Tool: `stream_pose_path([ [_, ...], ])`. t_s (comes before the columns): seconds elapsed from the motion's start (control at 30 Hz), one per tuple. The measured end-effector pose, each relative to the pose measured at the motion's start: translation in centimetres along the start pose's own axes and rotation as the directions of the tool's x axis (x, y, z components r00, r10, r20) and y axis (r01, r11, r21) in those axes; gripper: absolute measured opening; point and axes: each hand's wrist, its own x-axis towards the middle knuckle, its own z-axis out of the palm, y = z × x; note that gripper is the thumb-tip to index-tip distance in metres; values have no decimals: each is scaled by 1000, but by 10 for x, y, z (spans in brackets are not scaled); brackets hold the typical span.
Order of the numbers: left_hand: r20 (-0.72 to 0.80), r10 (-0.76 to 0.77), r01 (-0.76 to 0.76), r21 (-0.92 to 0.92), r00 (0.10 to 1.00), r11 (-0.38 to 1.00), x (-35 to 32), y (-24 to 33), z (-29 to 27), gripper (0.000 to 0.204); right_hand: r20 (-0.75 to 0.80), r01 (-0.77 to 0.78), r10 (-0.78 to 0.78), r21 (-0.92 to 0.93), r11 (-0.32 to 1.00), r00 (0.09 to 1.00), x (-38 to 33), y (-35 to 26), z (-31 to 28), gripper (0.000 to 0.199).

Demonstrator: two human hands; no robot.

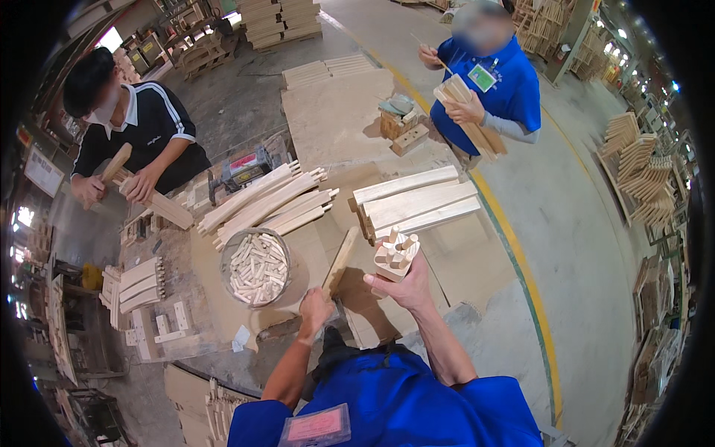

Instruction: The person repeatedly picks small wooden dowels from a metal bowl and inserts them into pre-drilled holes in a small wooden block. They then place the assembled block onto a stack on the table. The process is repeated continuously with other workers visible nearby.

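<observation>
At the left edge of the bench (465, 264), a co-worker in a black shirt (175, 141) with white stripes grips a piece of wood in each hand. Toward the near left corner sit a low stack of short slats (141, 284) and a few pale blocks (173, 323). Farther in, a boxy red-and-grey tool (246, 170) stands behind a fanned pile of long slats (272, 200). A clear round tub (223, 270) of wooden dowels (258, 267) occupies the space between that pile and the near edge, just left of the person's left hand (316, 307), its fingers wrapped around the lower end of a flat wooden stick (341, 261). Above the bench's near edge, the right hand (411, 289) clasps a bundle of wooden pieces (393, 262), round pegs pointing up. Directly beyond it, a stack of wide slats (417, 197) blocks the way to the far edge. Wooden blocks (410, 139) rest by the far right corner, near a co-worker in blue (521, 89) holding slats (480, 130). A yellow line (540, 316) crosses the floor, with stacked wood (648, 175) at far right.
</observation>
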Motion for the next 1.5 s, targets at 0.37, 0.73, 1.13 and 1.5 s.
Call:
stream_pose_path([
  [0.37,-522,-183,-199,-593,833,780,-53,103,-270,31,130,-9,19,-78,997,991,8,8,8,72],
  [0.73,-229,581,-475,386,781,791,-50,106,-294,67,147,-13,22,-60,998,989,19,-3,20,78],
  [1.13,8,-40,40,-114,999,993,-33,15,-49,70,-84,-173,613,921,348,786,-42,96,-94,65],
  [1.5,-524,108,-210,-139,845,968,23,-28,-161,21,356,-327,575,932,-157,737,-51,79,-19,45],
])
